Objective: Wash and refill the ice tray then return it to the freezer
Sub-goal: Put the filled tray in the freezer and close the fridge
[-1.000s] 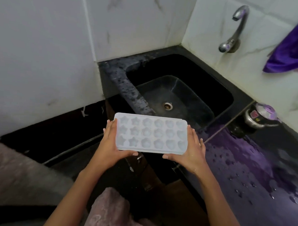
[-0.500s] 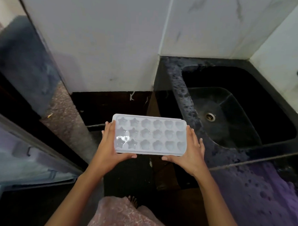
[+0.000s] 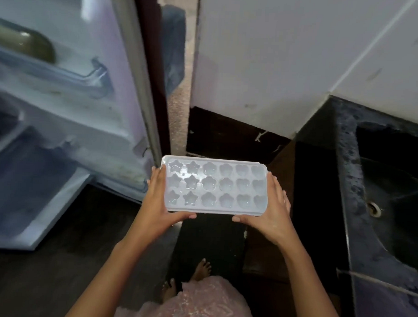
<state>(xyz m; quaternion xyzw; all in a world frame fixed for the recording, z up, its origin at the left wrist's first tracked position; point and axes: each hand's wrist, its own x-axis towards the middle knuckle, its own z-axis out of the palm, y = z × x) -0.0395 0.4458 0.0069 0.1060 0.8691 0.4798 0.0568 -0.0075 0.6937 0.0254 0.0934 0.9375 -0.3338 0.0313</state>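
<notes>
A pale plastic ice tray [image 3: 215,186] with star, flower and heart shaped cells is held level in front of me, and its cells glisten as if they hold water. My left hand [image 3: 158,204] grips its left end, thumb under the near edge. My right hand [image 3: 271,211] grips its right end the same way. To the left stands the open fridge door [image 3: 86,111], with its inner shelves facing me. The freezer compartment itself is out of view.
The black sink [image 3: 391,188] with its drain lies at the right edge, set in a dark wet counter. A white tiled wall [image 3: 266,60] rises ahead. A dull green bottle [image 3: 29,44] rests in the door's upper shelf. My bare feet stand on the dark floor below.
The view has swung left from the sink toward the fridge. The tap has left the frame and the open fridge door has come in. Both hands keep the same hold on the tray.
</notes>
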